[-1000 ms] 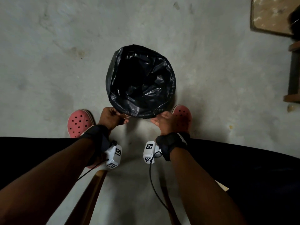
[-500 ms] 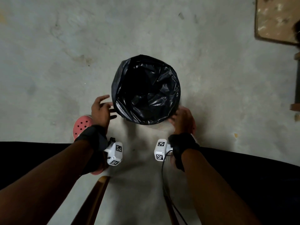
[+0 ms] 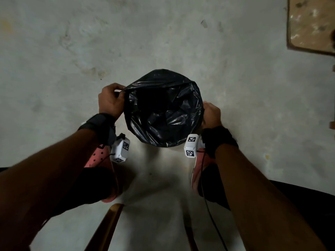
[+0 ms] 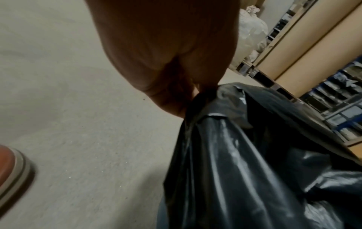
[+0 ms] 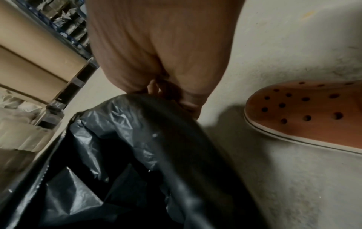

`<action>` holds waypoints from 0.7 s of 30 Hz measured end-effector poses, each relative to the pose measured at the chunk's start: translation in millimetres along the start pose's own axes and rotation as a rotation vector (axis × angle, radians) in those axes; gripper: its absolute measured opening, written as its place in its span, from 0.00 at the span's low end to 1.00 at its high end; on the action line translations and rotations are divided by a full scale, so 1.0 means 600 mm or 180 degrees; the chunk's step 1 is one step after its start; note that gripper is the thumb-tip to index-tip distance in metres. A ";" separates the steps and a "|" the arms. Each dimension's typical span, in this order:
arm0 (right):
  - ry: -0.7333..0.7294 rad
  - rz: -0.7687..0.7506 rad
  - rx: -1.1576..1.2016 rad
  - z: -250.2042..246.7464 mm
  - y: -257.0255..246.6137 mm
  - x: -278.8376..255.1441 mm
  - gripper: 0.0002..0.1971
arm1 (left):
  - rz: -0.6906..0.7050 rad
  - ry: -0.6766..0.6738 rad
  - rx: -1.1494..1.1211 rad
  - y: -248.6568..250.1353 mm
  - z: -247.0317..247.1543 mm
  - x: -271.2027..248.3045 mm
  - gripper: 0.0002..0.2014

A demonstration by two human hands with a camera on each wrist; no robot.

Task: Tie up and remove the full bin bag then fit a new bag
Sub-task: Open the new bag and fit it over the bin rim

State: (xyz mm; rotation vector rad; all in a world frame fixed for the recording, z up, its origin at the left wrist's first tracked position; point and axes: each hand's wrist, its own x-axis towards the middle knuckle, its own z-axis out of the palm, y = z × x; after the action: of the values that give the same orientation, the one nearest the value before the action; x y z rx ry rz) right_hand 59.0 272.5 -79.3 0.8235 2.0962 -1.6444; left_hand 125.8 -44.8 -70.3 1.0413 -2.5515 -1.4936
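A black bin bag [image 3: 164,109] lines a round bin on the concrete floor, its mouth open and its far edge pulled taut. My left hand [image 3: 111,99] pinches the bag's rim [image 4: 207,96] on the left side. My right hand [image 3: 211,113] grips the bag's edge [image 5: 137,99] on the right side, fingers curled over it. The bin itself is hidden under the plastic, and I cannot see what lies inside the dark bag.
My pink perforated clogs [image 3: 98,157] [image 5: 305,113] stand on either side just behind the bin. A wooden chair leg [image 3: 107,229] sits near the bottom. A brown board [image 3: 311,24] lies at the top right. Shelving with boxes [image 4: 313,54] stands beyond the bin.
Both hands moved from the bag's near edge out to its left and right sides and took hold of the rim. The bag's far edge is now pulled up and straight.
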 end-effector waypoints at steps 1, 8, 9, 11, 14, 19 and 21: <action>0.0014 -0.0102 -0.0092 0.000 0.002 0.001 0.17 | -0.0194 -0.0119 -0.0166 -0.013 0.002 0.011 0.05; -0.0163 -0.0385 -0.0492 0.003 0.008 0.027 0.14 | -0.0641 -0.0714 -0.0351 -0.035 0.032 0.053 0.13; -0.0250 -0.0290 -0.0486 0.002 0.001 0.027 0.12 | -0.0592 -0.0777 -0.0212 -0.031 0.032 0.060 0.13; -0.0509 -0.0074 -0.0615 -0.002 -0.013 0.023 0.10 | -0.0363 -0.0774 -0.0002 -0.021 0.024 0.073 0.10; -0.0238 -0.0434 -0.0457 -0.004 -0.037 0.036 0.06 | 0.0243 -0.0814 -0.0252 0.015 0.012 0.089 0.12; -0.0972 -0.1408 -0.0627 0.025 -0.076 0.046 0.19 | 0.1174 -0.1179 0.0074 0.070 0.018 0.109 0.18; -0.1248 -0.1933 -0.1267 0.030 -0.080 0.052 0.27 | 0.1100 -0.1190 0.0149 0.082 0.026 0.112 0.15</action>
State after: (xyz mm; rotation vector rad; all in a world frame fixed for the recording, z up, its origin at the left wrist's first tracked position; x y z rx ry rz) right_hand 3.3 254.8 -66.1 -0.2718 2.3721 -1.3962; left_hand 41.9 -53.7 -61.5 0.3111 -2.8223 -1.6585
